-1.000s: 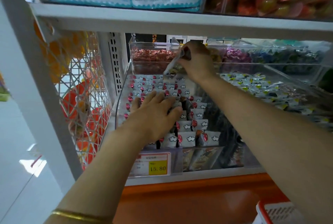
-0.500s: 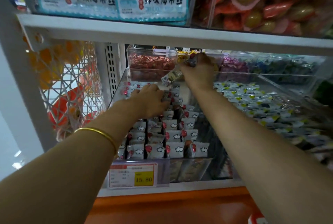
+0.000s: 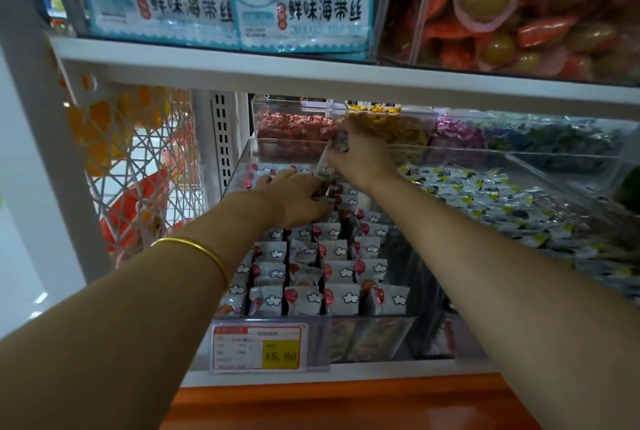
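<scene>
A clear plastic bin point(image 3: 239, 166) on the middle shelf holds rows of small white snack packets point(image 3: 341, 272) with red dots and cloud marks. My left hand point(image 3: 294, 196), a gold bangle on its wrist, lies palm down on the packets near the back of the bin, fingers pointing right. My right hand point(image 3: 362, 156) is at the bin's back edge and grips several silvery packets point(image 3: 330, 161) that hang down from its fingers.
A price tag reading 15.80 point(image 3: 259, 346) is on the bin's front. A bin of yellow-marked packets point(image 3: 519, 208) sits to the right. Small candy bins point(image 3: 294, 126) stand behind. The shelf above point(image 3: 311, 75) carries seaweed bags. A wire side basket point(image 3: 138, 166) hangs at left.
My left hand has slid from the front rows toward the back of the bin. My right hand stays at the back edge, still gripping packets. The view has tilted upward.
</scene>
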Available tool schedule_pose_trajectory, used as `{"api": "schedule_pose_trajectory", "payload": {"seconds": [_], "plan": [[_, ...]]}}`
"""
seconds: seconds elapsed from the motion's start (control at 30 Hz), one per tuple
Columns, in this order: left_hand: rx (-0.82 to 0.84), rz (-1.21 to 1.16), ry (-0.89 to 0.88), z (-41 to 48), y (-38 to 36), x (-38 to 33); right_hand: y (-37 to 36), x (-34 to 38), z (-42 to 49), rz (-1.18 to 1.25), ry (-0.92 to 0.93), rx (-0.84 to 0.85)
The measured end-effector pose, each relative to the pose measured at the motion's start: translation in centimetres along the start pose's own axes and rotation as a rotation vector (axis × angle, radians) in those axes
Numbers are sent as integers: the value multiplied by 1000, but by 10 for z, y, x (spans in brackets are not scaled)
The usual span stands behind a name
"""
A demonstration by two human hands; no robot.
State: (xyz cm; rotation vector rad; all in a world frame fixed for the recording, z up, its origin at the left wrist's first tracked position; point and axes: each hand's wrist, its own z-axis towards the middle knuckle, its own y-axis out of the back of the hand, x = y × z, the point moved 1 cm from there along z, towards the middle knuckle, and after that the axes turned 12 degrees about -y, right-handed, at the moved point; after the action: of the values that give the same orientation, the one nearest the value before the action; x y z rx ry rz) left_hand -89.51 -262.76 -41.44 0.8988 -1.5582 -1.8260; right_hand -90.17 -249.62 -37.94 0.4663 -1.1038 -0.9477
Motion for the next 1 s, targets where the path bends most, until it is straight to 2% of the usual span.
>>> {"api": "schedule_pose_trajectory", "payload": {"seconds": [0.17, 0.27, 0.43, 0.53, 0.7, 0.8, 0.9, 1.0], "plan": [[98, 98, 46, -6, -5, 4, -7, 0, 7, -195, 39, 254], [93, 59, 55, -14, -9, 4, -17, 0, 5, -368, 100, 357], [86, 55, 60, -20, -5, -1, -14, 1, 21, -261, -7, 244], [76, 47, 47, -24, -2, -4, -22, 0, 32, -353, 3, 162], [87, 13, 55, -33, 1, -12, -38, -3, 30, -559, -22, 116], [44, 6, 40, -40, 3, -17, -33, -1, 31, -445, -54, 60], [-95, -117, 80, -49, 9, -22, -13, 5, 34, -184, -128, -25], [-143, -174, 65, -59, 15, -28, 11, 7, 19, 63, -186, -154]]}}
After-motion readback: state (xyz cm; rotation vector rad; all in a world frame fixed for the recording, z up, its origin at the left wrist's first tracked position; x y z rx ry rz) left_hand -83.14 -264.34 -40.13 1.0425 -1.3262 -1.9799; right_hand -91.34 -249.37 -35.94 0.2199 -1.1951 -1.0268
